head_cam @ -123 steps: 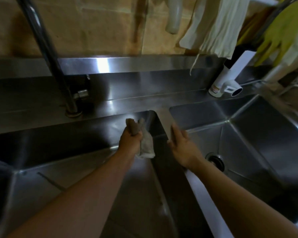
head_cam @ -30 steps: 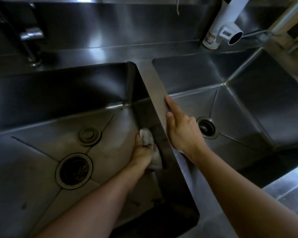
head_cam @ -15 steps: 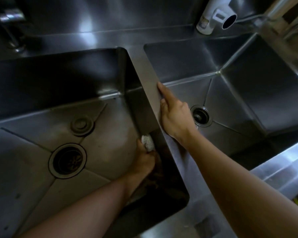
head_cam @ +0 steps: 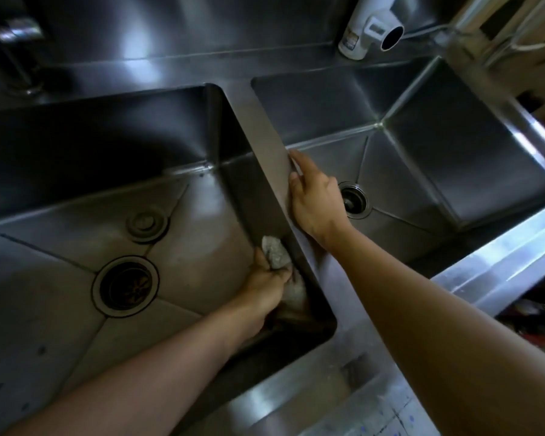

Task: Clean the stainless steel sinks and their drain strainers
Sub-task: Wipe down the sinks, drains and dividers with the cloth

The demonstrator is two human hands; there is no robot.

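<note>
Two stainless steel sinks sit side by side. Inside the left sink (head_cam: 60,309), my left hand (head_cam: 265,286) is shut on a grey cloth (head_cam: 276,253) and presses it against the sink's right inner wall, near the bottom. My right hand (head_cam: 315,199) rests flat, fingers extended, on the divider (head_cam: 265,136) between the basins, holding nothing. The left sink's open drain (head_cam: 125,286) shows dark, and a round strainer plug (head_cam: 147,222) lies on the sink floor just behind it. The right sink (head_cam: 453,146) has its drain strainer (head_cam: 354,199) in place beside my right hand.
A white bottle with a spout (head_cam: 368,23) stands on the back ledge above the right sink. The tap base (head_cam: 21,51) rises at the back left. A steel front rim (head_cam: 296,401) runs along the near edge.
My left hand slid the cloth along the left sink's right wall, from its upper back part down toward the bottom front. My right hand stayed on the divider. The view tilted downward.
</note>
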